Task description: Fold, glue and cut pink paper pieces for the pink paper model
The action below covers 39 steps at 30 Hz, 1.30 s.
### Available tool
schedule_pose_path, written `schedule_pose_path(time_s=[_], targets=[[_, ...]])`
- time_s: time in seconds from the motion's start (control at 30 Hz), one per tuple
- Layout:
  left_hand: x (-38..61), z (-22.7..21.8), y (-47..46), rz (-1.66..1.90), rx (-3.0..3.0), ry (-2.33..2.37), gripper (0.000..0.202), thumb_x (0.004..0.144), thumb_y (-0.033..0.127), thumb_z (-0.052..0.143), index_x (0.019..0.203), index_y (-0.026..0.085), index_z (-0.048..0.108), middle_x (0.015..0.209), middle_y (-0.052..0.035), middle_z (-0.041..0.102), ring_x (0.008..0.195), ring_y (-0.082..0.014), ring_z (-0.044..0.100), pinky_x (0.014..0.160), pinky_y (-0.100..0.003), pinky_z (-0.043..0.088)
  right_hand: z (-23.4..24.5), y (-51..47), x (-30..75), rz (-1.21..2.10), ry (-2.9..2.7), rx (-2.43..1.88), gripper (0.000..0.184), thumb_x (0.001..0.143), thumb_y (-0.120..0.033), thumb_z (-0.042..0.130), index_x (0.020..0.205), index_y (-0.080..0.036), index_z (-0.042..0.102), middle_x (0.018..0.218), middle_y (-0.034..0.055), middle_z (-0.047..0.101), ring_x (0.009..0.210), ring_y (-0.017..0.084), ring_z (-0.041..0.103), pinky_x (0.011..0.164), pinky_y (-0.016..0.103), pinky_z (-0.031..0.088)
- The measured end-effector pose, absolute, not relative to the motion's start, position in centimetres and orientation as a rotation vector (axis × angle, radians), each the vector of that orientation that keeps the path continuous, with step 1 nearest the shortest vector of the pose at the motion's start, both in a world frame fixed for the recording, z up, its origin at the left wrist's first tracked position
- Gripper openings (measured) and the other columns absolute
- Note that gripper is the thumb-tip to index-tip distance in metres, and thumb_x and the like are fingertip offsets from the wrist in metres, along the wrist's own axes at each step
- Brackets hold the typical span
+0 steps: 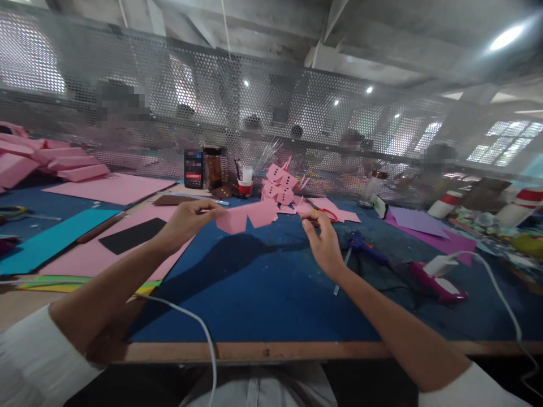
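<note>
My left hand (192, 221) pinches the left end of a cut piece of pink paper (258, 216) and holds it above the blue mat. The paper has a narrow wedge-shaped notch in its lower edge and a jagged right end. To the right of it, apart from the paper, my right hand (321, 237) has thumb and forefinger closed together. A thin pink sliver shows by those fingertips; whether they grip it I cannot make out. Behind the paper stands a stack of pink paper pieces with black dots (280, 183). Red-handled scissors (327, 213) lie just beyond my right hand.
A blue glue gun (367, 249) and a magenta power strip (439, 285) with a white cable lie at right. Pink sheets (123, 186), a black card (132, 236) and a teal strip (55, 240) cover the left. A phone (194, 168) and jar (214, 167) stand before the perforated screen.
</note>
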<state>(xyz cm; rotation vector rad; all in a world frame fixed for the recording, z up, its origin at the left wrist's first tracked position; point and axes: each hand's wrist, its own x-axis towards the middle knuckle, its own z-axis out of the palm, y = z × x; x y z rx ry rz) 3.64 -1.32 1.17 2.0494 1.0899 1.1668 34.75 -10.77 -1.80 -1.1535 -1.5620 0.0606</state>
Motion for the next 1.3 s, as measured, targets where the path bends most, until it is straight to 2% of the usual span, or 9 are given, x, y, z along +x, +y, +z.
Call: schedule_pose_path(time_s=[0.1,0.3,0.5,0.87,1.3], targets=[[4.6,-0.4,-1.2,0.954,2.140,1.040,0.036,0.082,0.053,0.062,0.082,0.019,0.072,0.081,-0.0024,0.072,0.080,-0.0211,0.063,0.073,-0.029,0.046,-1.8,-10.8,34.6,0.066,-1.569,-1.157,0.016,0.098,-0.031,0.048,0.105,-0.022,0.059,0.106,0.0062,0.062,0.101,0.020,0.059,0.094,0.037,0.046],[5.5,-1.5,-1.6,0.756,2.322,1.019,0.037,0.082,0.056,0.060,0.085,0.022,0.074,0.092,-0.0041,0.075,0.092,-0.0249,0.065,0.084,-0.032,0.047,-1.6,-10.9,34.6,0.063,-1.580,-1.168,0.015,0.098,-0.031,0.049,0.102,-0.022,0.060,0.103,0.0062,0.063,0.098,0.020,0.059,0.092,0.036,0.047],[5.4,-1.3,-1.8,0.828,2.312,1.073,0.040,0.088,0.057,0.053,0.097,0.023,0.073,0.105,-0.0057,0.073,0.102,-0.0258,0.063,0.087,-0.032,0.046,-1.8,-11.0,34.2,0.023,-1.628,-1.179,0.014,0.098,-0.027,0.049,0.099,-0.022,0.061,0.099,0.0059,0.063,0.097,0.020,0.060,0.091,0.035,0.047],[5.2,-2.0,-0.9,0.902,2.413,1.114,0.037,0.088,0.052,0.050,0.089,0.024,0.073,0.096,-0.0055,0.075,0.096,-0.0255,0.065,0.085,-0.033,0.048,-2.5,-11.5,33.5,-0.079,-1.873,-1.139,0.012,0.098,-0.025,0.049,0.095,-0.024,0.061,0.097,0.0068,0.064,0.097,0.023,0.059,0.091,0.040,0.046],[4.2,-2.3,0.4,0.936,2.427,1.189,0.031,0.086,0.046,0.051,0.087,0.026,0.075,0.095,-0.0041,0.077,0.095,-0.0263,0.067,0.085,-0.034,0.048,-2.7,-11.6,33.4,-0.088,-1.963,-1.137,0.010,0.097,-0.024,0.051,0.093,-0.024,0.060,0.096,0.0062,0.064,0.095,0.024,0.059,0.088,0.040,0.046]])
